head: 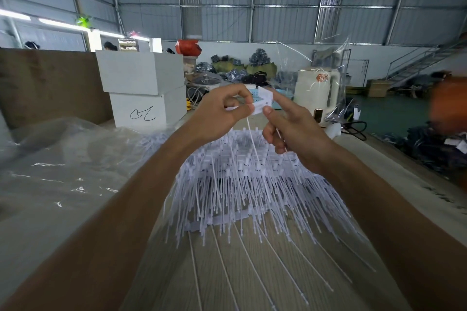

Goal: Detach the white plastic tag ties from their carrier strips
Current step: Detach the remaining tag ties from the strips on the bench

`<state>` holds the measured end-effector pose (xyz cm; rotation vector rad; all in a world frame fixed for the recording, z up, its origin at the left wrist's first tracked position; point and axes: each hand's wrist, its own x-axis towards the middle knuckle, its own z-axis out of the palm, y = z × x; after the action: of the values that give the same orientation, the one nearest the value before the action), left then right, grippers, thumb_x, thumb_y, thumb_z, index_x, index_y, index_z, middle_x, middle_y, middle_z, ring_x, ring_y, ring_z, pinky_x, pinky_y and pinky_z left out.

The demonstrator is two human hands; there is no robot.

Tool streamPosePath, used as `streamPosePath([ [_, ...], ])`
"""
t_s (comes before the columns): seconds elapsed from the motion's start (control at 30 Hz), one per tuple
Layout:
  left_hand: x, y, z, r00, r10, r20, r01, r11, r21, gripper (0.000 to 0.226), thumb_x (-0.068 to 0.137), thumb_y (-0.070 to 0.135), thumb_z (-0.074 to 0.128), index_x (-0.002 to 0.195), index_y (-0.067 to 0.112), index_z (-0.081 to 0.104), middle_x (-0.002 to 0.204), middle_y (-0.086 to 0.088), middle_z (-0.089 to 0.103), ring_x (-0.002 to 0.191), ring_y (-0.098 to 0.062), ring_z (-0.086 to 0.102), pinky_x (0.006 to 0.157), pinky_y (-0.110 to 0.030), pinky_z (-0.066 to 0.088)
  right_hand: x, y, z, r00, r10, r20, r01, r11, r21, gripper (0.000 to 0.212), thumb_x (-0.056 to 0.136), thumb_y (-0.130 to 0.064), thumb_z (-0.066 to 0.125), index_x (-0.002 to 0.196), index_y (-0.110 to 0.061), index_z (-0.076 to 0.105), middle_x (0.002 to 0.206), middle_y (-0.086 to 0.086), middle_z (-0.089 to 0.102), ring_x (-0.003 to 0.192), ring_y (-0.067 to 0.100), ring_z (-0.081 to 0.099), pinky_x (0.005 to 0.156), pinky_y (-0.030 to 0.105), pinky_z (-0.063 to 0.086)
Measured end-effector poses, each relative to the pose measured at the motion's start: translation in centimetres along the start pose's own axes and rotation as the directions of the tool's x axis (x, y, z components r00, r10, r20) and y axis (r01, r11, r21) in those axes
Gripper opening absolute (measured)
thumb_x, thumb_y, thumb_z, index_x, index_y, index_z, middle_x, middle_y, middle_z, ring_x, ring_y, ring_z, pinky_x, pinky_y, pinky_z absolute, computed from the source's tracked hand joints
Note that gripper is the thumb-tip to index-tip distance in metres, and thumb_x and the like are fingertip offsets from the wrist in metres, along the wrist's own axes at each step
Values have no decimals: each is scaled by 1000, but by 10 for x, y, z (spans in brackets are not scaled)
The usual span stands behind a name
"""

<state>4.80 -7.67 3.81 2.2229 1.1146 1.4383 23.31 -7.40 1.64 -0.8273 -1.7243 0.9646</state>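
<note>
Loose ties (252, 257) lay at table's (278, 290) near edge, heap of strips (240, 171) behind. Left hand (217, 116) and right hand (288, 129), raised together, both pinched one strip (262, 102), tails dangling. Risk: uneven twist could snap tie mid-shaft, or dangling tails snag heap.

Little can be read. In the left middle of the frame, the lower white box (149, 108) of a stack of two carries a black handwritten scrawl on its front, a looping mark that spells no clear word. Right of centre, the cream appliance (317, 94) bears an orange-red emblem near its top, too blurred to read.
</note>
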Motion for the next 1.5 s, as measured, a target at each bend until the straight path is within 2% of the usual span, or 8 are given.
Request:
streamPosePath([
  [0.1,1,-2,-2,1000,26,-4,-26,999,32,8,94,12,67,95,4,65,93,3,64,87,-7,63,86,-26,47,3,2,0,998,69,2,-69,997,-17,22,105,-35,50,120,-21,59,60,1,52,49,8,41,46,19,34],
  [0.23,2,-6,-2,997,76,2,-76,991,108,6,94,13,67,95,7,66,96,3,67,92,-7,62,97,-32,50,2,4,-2,992,122,41,-120,991,-54,46,105,-39,47,93,-1,70,55,-5,47,45,4,37,44,17,32],
  [0.37,3,-14,-2,991,109,73,-127,934,335,7,96,23,65,95,17,67,102,5,70,97,-11,63,93,-41,51,2,5,-2,999,-42,17,45,896,-441,45,107,-34,42,76,-9,64,51,-12,44,40,1,38,44,13,29],
  [0.7,3,-19,6,972,135,195,-227,768,600,18,97,41,60,97,24,67,83,15,56,76,-8,47,56,-24,29,0,12,-18,973,-215,88,169,397,-902,42,107,-47,33,87,-21,58,69,-5,54,69,23,55,57,32,36],
  [0.93,1,-6,11,949,216,227,-311,553,773,16,102,36,53,94,25,61,86,2,67,74,-20,50,67,-32,28,0,11,-18,970,-212,116,163,219,-962,33,108,-39,37,100,-14,58,72,2,49,66,26,52,57,33,33],
  [1.1,-2,-14,14,934,178,310,-353,317,880,24,92,7,59,78,26,56,66,9,41,75,-21,48,71,-33,24,-2,6,-13,972,-188,139,165,128,-978,34,107,-36,42,99,-11,64,69,1,46,65,25,47,59,33,34],
  [1.37,3,-21,-2,985,-35,167,-42,899,436,27,104,13,46,121,28,61,115,3,59,65,-2,50,61,-29,40,3,7,-26,981,-184,-66,91,729,-678,27,107,-20,42,98,-11,65,67,-3,52,56,10,44,53,26,34],
  [1.5,1,-7,-3,957,-133,257,82,976,202,37,98,-1,48,118,30,49,118,-9,64,95,-37,62,86,-57,52,3,12,-19,969,-170,-177,45,833,-551,30,108,-28,40,104,-12,65,68,-5,48,61,15,45,61,29,35],
])
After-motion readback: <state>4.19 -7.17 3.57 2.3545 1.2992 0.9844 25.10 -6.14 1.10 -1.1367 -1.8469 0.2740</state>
